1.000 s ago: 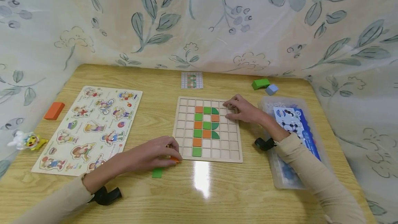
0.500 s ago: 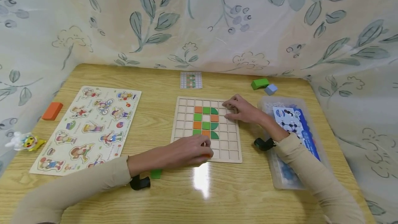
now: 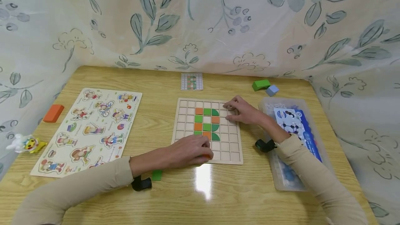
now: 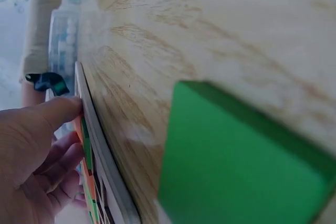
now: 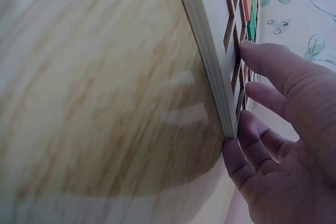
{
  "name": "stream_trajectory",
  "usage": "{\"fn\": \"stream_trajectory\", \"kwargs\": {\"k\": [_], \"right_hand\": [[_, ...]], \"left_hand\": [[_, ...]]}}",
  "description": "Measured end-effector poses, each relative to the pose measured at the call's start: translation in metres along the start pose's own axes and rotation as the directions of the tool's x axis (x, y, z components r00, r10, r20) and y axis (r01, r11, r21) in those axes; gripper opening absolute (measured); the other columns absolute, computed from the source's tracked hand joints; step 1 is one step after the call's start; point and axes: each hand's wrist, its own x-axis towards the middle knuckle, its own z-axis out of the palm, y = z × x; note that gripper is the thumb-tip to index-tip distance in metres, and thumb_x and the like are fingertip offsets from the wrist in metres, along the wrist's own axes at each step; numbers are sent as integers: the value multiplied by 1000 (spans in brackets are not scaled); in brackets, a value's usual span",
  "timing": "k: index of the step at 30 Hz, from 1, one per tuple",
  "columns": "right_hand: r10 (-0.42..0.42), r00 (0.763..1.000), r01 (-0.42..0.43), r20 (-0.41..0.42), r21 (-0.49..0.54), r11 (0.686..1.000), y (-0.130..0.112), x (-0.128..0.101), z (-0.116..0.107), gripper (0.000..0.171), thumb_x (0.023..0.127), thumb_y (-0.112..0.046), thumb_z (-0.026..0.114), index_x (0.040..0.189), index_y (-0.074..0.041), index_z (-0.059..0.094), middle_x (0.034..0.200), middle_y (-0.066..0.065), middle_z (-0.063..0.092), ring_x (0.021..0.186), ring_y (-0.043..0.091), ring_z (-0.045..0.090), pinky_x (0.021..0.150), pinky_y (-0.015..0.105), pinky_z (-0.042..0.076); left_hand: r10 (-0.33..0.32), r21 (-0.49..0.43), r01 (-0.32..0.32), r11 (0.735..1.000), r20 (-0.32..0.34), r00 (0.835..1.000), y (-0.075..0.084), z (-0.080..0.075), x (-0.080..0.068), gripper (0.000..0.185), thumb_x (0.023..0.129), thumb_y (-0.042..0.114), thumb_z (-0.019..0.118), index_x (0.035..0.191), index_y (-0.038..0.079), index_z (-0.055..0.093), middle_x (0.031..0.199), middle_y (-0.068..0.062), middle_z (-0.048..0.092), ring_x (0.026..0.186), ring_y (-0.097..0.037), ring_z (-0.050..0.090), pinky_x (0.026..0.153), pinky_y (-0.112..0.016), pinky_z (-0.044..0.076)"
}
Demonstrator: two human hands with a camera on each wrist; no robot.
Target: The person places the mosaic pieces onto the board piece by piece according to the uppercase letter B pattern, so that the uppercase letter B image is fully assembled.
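Observation:
A wooden grid board (image 3: 230,156) lies mid-table, with orange, green and quarter-round dark green tiles set in its cells. My left hand (image 3: 189,151) is over the board's near side and pinches an orange tile (image 3: 206,156), mostly hidden by the fingers. In the left wrist view, the thumb (image 4: 65,109) is right at the board's near edge. My right hand (image 3: 245,111) rests on the right part of the board, thumb and fingers spread. In the right wrist view its fingertips (image 5: 231,148) touch the board's corner. A loose green square tile (image 3: 157,175) lies below the left forearm.
A small pattern card (image 3: 191,81) lies behind the board. At left are a picture puzzle board (image 3: 100,114), an orange block (image 3: 53,113) and a yellow toy figure (image 3: 34,144). At right stand a clear plastic box (image 3: 281,178), a green arch block (image 3: 260,84) and a blue block (image 3: 272,90).
My left hand has moved right, from beside the board's near left corner to over its near rows, carrying the orange tile. My right hand has stayed put.

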Motion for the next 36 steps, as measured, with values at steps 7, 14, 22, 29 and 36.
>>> {"fn": "stream_trajectory", "kwargs": {"k": [7,14,22,29,36], "right_hand": [[-8,1000,8,5,7,1000,-2,4,2,46,93,-23,66,134,-7,54,119,16,43,112,29,51,89,41,41],[-17,1000,17,10,5,1000,-3,7,1,48,92,-24,67,135,-7,54,119,16,43,113,30,51,91,43,41],[-9,1000,9,10,17,1000,-5,5,2,48,93,-24,66,135,-5,53,120,17,42,115,31,51,93,45,42],[15,1000,-15,4,0,1000,-2,2,2,48,92,-24,67,134,-5,55,121,17,43,114,31,52,89,43,42],[20,1000,-20,1,1,1000,-1,1,1,47,92,-26,67,134,-7,55,122,15,43,114,29,52,88,40,41]], "left_hand": [[-5,18,5,1000,1,1000,1,-2,-3,8,95,23,63,93,23,70,95,5,61,83,-9,52,73,-20,43],[-5,46,2,999,61,998,6,-9,-4,9,93,21,62,97,19,69,104,0,59,89,-11,52,78,-22,44],[-305,-135,315,940,88,948,1,-44,-66,26,94,23,62,120,19,66,121,3,57,108,-10,54,91,-30,49],[-442,-238,412,879,-85,893,6,-55,-141,23,88,11,70,111,16,69,109,8,60,96,-9,57,77,-25,48],[-501,-208,470,858,-134,855,37,-46,-153,24,84,11,74,106,19,69,106,12,57,84,-1,55,70,-19,48]]}}
